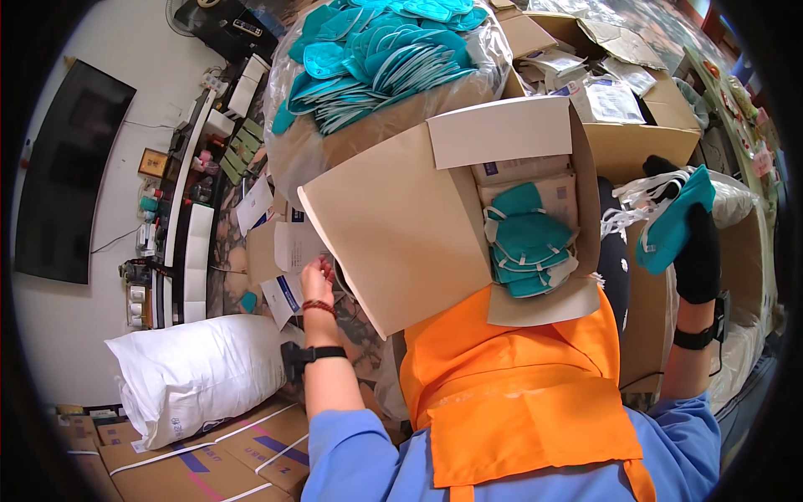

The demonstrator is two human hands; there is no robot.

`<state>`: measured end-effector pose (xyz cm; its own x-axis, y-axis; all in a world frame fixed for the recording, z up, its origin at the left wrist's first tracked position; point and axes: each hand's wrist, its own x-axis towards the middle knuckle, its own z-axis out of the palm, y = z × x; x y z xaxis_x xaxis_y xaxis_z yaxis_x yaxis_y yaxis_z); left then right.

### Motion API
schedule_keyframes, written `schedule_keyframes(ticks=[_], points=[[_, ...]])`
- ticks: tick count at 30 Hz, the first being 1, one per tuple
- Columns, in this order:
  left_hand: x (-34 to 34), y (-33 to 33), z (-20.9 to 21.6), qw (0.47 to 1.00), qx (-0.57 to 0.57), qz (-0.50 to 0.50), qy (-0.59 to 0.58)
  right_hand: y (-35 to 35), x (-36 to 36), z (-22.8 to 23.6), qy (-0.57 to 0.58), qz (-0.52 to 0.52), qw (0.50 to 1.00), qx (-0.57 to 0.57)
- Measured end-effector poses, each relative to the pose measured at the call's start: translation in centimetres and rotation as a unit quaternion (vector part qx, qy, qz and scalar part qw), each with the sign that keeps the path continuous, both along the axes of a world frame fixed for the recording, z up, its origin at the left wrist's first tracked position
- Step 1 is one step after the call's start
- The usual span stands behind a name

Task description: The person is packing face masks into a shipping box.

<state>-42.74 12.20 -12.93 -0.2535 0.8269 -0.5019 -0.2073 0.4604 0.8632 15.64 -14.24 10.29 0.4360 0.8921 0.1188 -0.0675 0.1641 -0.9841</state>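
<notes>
My right hand (701,251), in a black glove, grips a stack of teal face masks (676,222) with white straps dangling from it, off to the right. In my lap an open carton (393,226) holds more teal masks (531,243) lying on wrapped white packs (556,197). My left hand (317,274) is bare, with a red beaded bracelet. Its fingers are curled together beside the carton's left flap, next to small white-and-blue printed boxes (293,251); what they hold, if anything, is hidden.
A large plastic-lined carton heaped with teal masks (376,58) stands ahead. Right of it, a carton (644,138) contains white packets. A plastic-lined box (740,293) is beside my right arm. At left lie a stuffed white sack (201,368) and strapped cartons (242,452).
</notes>
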Motion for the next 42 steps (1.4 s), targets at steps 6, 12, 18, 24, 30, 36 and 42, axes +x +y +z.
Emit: schedule_keyframes(ticks=[6,12,18,24,30,36,42], points=[[1.5,2.3,-5.6,0.99,0.001,-0.099,0.096,-0.3,-0.7,0.0,0.089,0.019,0.996,-0.019],[-4.1,3.1,-6.4,0.979,0.071,-0.021,0.189,0.7,-4.7,0.2,0.134,0.016,0.991,0.002],[11.0,-2.8,19.4,0.905,0.346,0.111,0.221,1.4,-5.7,0.2,0.224,0.076,0.968,0.079],[27.6,-14.4,24.8,0.817,0.221,-0.512,-0.149,1.4,-7.2,2.2,0.249,0.137,0.955,0.086],[34.6,-19.7,23.2,0.807,0.094,-0.528,-0.248,0.6,-6.0,-0.7,0.232,0.158,0.959,0.047],[33.6,-15.9,23.2,0.875,0.258,-0.402,-0.075,-0.3,-2.2,-3.2,0.02,-0.058,0.981,-0.182],[34.2,-16.4,20.7,0.843,0.298,-0.447,-0.004,-0.4,-5.1,3.4,-0.414,-0.065,0.905,-0.075]])
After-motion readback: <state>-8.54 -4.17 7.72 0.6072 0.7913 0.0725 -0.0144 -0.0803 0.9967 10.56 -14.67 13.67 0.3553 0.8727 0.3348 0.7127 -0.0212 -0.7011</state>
